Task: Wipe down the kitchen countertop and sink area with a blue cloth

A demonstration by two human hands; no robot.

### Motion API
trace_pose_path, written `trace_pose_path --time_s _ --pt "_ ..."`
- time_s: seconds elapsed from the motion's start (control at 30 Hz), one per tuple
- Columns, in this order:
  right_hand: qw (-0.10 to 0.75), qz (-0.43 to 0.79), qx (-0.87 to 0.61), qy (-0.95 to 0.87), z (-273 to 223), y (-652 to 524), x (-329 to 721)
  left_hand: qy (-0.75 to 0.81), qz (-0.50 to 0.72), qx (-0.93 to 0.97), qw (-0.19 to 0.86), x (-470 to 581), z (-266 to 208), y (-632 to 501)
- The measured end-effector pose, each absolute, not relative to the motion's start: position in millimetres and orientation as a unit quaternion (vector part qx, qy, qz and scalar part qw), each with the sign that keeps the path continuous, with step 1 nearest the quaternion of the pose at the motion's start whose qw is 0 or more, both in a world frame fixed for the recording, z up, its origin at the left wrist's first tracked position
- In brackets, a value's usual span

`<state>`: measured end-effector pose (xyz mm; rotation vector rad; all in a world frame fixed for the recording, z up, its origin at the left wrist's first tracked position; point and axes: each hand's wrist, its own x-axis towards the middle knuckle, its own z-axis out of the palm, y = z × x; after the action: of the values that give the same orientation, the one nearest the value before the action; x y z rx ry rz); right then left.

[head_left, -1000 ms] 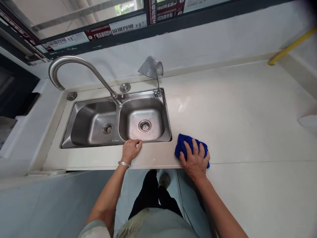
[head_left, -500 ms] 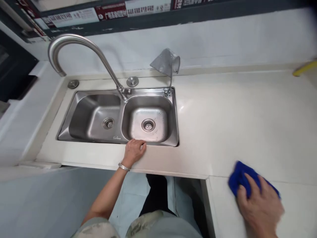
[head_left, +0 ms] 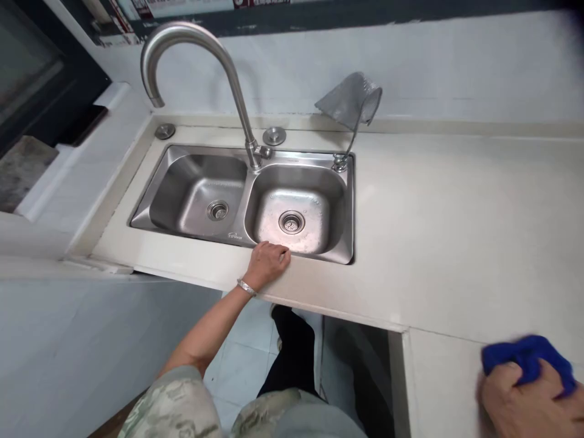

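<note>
A crumpled blue cloth [head_left: 524, 356] is pressed against the pale countertop at the lower right. My right hand [head_left: 531, 398] is closed over it, partly cut off by the frame edge and blurred. At the front of the double steel sink [head_left: 349, 213], my left hand [head_left: 268, 263] lies on the rim, its fingers bent over the edge of the right basin. The fingertips of that hand are partly hidden. A silvery bracelet [head_left: 246, 287] circles the left wrist.
A curved steel faucet [head_left: 228, 67] rises behind the basins. A grey plastic-wrapped fitting [head_left: 349, 100] stands at the sink's back right corner. Two round metal caps, a left one [head_left: 165, 131] and a right one [head_left: 274, 135], lie behind the sink. The countertop [head_left: 438, 231] extends rightward.
My right hand has slid the blue cloth to the right and nearer to me over the countertop. The left hand stays at the sink rim. My view has shifted a little.
</note>
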<state>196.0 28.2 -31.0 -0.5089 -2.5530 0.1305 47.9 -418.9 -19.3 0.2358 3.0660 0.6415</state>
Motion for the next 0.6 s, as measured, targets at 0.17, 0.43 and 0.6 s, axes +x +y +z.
trace_pose_path --time_s 0.17,0.43,0.6 --pt "0.229 0.120 -0.244 -0.935 -44 -10 161 0.975 0.210 0.070 -0.006 49 -24 -421" --pt "0.209 0.014 -0.074 -0.975 -57 -108 134 0.976 0.204 0.067 -0.031 50 -21 -422" --pt "0.195 0.004 -0.004 -0.981 -42 -128 139 0.976 0.202 0.075 -0.041 51 -22 -424"
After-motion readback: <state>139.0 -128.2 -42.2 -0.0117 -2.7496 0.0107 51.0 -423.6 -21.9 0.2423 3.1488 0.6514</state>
